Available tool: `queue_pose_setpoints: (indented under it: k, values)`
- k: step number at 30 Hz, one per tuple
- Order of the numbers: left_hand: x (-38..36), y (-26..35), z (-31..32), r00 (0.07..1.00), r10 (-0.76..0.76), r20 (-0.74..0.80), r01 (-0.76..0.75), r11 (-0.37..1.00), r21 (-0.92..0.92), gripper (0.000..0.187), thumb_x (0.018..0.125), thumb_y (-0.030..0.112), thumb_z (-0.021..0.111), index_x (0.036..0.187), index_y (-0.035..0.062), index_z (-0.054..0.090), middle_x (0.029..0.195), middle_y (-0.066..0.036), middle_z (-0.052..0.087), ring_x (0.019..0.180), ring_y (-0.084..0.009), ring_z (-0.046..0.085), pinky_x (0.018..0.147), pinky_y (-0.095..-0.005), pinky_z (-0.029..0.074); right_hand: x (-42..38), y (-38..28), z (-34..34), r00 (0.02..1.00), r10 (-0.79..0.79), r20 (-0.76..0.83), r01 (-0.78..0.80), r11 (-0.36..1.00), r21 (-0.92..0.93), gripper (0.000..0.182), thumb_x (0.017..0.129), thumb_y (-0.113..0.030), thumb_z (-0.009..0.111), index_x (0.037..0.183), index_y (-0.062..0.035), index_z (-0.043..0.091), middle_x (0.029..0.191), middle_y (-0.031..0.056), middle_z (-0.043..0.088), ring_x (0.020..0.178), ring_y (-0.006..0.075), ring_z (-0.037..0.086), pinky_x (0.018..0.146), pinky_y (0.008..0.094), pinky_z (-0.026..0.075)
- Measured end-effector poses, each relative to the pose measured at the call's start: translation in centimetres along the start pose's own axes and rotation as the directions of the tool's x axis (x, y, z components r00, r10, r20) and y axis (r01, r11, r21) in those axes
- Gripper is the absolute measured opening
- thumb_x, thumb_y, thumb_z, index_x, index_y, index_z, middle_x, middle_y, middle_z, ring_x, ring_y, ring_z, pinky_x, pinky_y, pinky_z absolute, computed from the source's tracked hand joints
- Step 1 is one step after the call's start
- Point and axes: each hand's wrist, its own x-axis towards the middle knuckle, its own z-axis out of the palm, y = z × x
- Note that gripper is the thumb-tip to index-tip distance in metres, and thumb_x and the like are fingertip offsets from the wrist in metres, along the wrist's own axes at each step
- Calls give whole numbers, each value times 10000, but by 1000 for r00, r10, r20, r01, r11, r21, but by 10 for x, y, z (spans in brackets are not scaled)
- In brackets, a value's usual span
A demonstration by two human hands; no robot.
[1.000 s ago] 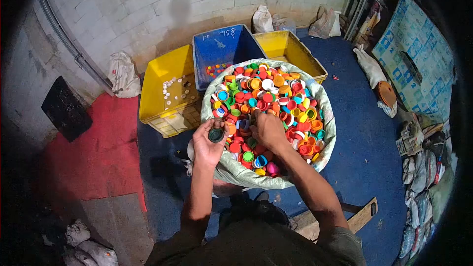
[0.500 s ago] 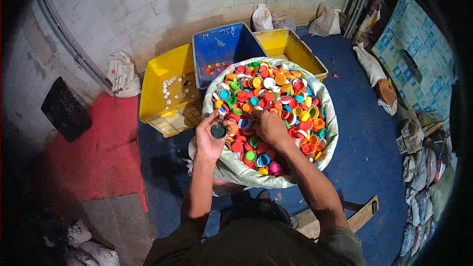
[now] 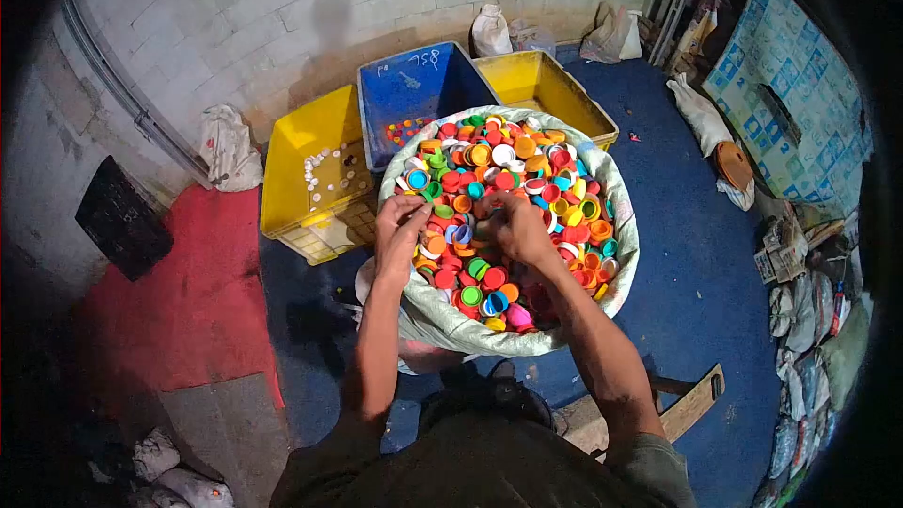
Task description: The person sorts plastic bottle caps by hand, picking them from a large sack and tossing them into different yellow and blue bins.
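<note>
A large whitish woven sack (image 3: pixel 616 292), its rim rolled open, is heaped with plastic bottle caps (image 3: pixel 496 277) in red, orange, yellow, green, blue and white. Over the left edge of the heap is my left hand (image 3: pixel 399 233), back upward and fingers curled inward. Whatever lies in its palm is hidden from view. My right hand (image 3: pixel 523 228) reaches into the middle of the caps, its fingers bent and drawn together. Its fingertips are among the caps, and I cannot make out what they grip.
Behind the sack stand a yellow crate (image 3: pixel 310 136) with white and dark caps, a blue crate (image 3: pixel 414 85) with small colourful caps, and another yellow crate (image 3: pixel 555 85). A wooden plank (image 3: pixel 694 406) lies near my right arm. Stuffed bags line the right side.
My left hand has turned over and moved up slightly; the dark cap in its palm no longer shows. My right hand has lifted a little and shifted right. The view has tilted slightly.
</note>
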Motion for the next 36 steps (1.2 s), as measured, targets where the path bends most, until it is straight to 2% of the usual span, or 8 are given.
queue_pose_setpoints:
  k: [5, 10, 13, 19, 23, 26, 31, 36]
  values:
    - [18, -14, 3, 967, 242, 74, -241, 786, 569, 357, 775, 87, 745, 1060, 4, 547, 928, -138, 668, 821, -210, 655, 705, -327, 517, -29, -31, -24, 936, 142, -322, 42, 864, 502, 282, 874, 12, 614, 1140, -36, 534, 885, 57, 642, 765, 118, 577, 662, 261, 448]
    - [11, 8, 22, 976, 174, 128, -205, 555, 806, 524, 705, 163, 802, 1134, -1, 550, 1001, -191, 675, 925, -353, 657, 799, -420, 509, -76, -32, -39, 914, 351, -206, 192, 74, 979, 153, 932, -90, 500, 1071, -25, 512, 1063, 128, 572, 943, 280, 594, 932, 392, 487]
    - [16, -2, 23, 960, 226, 165, -261, 516, 816, 566, 696, 190, 818, 1157, 2, 548, 978, -171, 685, 920, -350, 658, 797, -418, 509, -97, -19, -40, 884, 437, -165, 211, -58, 976, 146, 931, -147, 512, 1006, -23, 534, 934, 109, 603, 927, 263, 596, 883, 375, 495]
    - [20, -6, 24, 963, 211, 169, -258, 532, 806, 561, 706, 186, 802, 1158, -12, 535, 1006, -196, 675, 943, -375, 644, 802, -443, 498, -118, -25, -44, 859, 460, -227, 216, 76, 973, 144, 914, -183, 544, 920, -44, 582, 885, 84, 605, 807, 199, 593, 728, 327, 505]
    - [14, -5, 21, 953, 263, 152, -292, 654, 698, 508, 762, 251, 777, 1145, -9, 567, 990, -151, 679, 858, -278, 645, 733, -396, 509, -119, -19, -33, 910, 332, -248, -42, 670, 741, 62, 857, -72, 654, 895, -26, 639, 849, 28, 637, 667, 115, 567, 603, 238, 463]
    - [4, -3, 13, 985, 113, 128, -137, 972, 194, 416, 854, 268, 690, 1138, -12, 572, 1003, -118, 653, 772, -199, 596, 643, -332, 498, -115, -14, -5, 937, -98, -334, 159, 974, 161, 168, 826, -11, 679, 993, -24, 664, 852, 81, 675, 700, 158, 649, 626, 273, 508]
    - [-27, 6, -12, 921, -255, 295, 389, 591, -706, 377, 969, 309, 510, 1121, -31, 569, 950, -86, 601, 704, -132, 521, 563, -225, 444, -111, -39, 17, 980, -148, -136, 110, 961, -254, 269, 791, -36, 695, 1056, -26, 649, 855, 183, 681, 720, 268, 680, 638, 358, 523]
    - [-64, 9, -21, 931, -279, 236, 347, 475, -808, 410, 967, 366, 490, 1110, -10, 574, 895, -88, 580, 728, -172, 530, 573, -262, 447, -110, -44, 39, 995, -10, -101, -52, 807, -588, 501, 797, -213, 695, 1257, -97, 533, 805, 214, 659, 757, 403, 646, 644, 486, 500]
